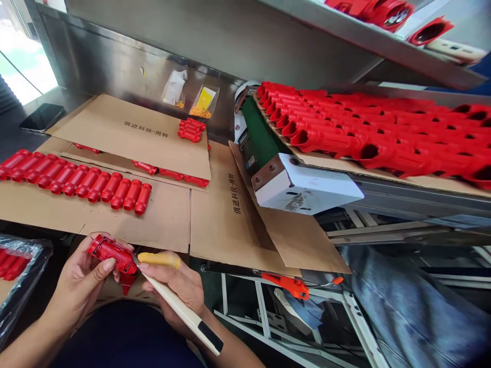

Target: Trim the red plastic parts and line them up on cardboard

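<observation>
Holding a red housing (111, 252) and a white-handled tool (180, 309) near the cardboard (153, 220).

Left hand (82, 271): closed around the housing. Right hand (187, 286): gripping the tool, yellow cover (159, 259) on one finger, tip at the housing's end. Red parts (88, 182) lie in a row on the cardboard.

From the casing (115, 255) in the left hand (82, 278), the right hand (182, 281) and its tool (184, 312) lie at four o'clock. A row of tubes (88, 182) rests on the surface's cardboard (164, 217) at eleven, a phone (42, 117) beyond it. At one, two bags (175, 91) lie behind a small cluster (192, 130). A tray (42, 250) sits at nine; at two, a conveyor (261, 128) carries tubular parts (368, 130).
</observation>
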`<move>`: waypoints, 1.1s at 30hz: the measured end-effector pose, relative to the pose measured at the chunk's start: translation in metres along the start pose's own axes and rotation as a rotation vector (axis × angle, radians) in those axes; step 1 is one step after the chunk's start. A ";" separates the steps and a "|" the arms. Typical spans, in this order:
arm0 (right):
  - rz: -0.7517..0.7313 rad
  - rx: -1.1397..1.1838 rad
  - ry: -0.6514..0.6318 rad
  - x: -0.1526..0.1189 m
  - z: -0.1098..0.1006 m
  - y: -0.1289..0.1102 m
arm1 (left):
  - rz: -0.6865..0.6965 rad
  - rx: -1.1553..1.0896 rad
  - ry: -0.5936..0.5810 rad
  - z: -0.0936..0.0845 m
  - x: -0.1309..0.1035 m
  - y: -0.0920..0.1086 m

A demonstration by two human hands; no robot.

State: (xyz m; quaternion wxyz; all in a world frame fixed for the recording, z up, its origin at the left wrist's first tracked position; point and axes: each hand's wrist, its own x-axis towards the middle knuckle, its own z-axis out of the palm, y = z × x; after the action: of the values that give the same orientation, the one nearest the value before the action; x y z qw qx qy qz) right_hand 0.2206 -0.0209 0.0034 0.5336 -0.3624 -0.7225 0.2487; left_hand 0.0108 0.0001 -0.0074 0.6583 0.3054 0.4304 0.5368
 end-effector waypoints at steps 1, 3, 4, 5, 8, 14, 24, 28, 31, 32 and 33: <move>0.008 0.006 0.003 0.000 0.001 0.000 | 0.000 0.007 0.003 0.001 -0.001 0.001; 0.016 0.015 0.009 0.000 0.002 -0.001 | -0.006 0.028 0.019 0.005 -0.002 0.004; 0.014 0.018 0.009 0.000 0.002 -0.001 | -0.011 0.041 0.028 0.007 -0.003 0.006; 0.012 0.019 0.008 0.000 0.002 -0.001 | -0.013 0.051 0.029 0.008 -0.004 0.007; 0.008 0.014 0.004 0.001 0.003 0.000 | -0.016 0.062 0.027 0.011 -0.006 0.010; 0.025 0.021 0.009 -0.001 0.003 -0.001 | -0.033 0.021 0.033 0.012 -0.007 0.010; 0.108 0.036 0.047 -0.006 0.007 -0.007 | -0.051 -0.062 -0.005 0.001 -0.004 0.003; 0.115 0.046 0.045 -0.006 0.005 -0.009 | -0.049 -0.068 0.014 0.001 -0.005 0.002; 0.203 0.120 0.003 -0.004 0.002 -0.005 | -0.047 -0.042 0.030 0.003 -0.004 0.004; 0.225 0.143 -0.033 -0.003 0.000 -0.003 | -0.044 -0.021 0.034 0.004 -0.002 0.006; 0.207 0.143 -0.068 -0.002 -0.002 0.000 | -0.037 0.004 0.040 0.005 -0.001 0.007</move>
State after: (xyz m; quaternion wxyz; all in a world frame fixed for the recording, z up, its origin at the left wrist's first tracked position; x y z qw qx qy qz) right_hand 0.2229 -0.0223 0.0027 0.5049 -0.3872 -0.6794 0.3655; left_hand 0.0117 0.0009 0.0010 0.6588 0.2881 0.4499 0.5297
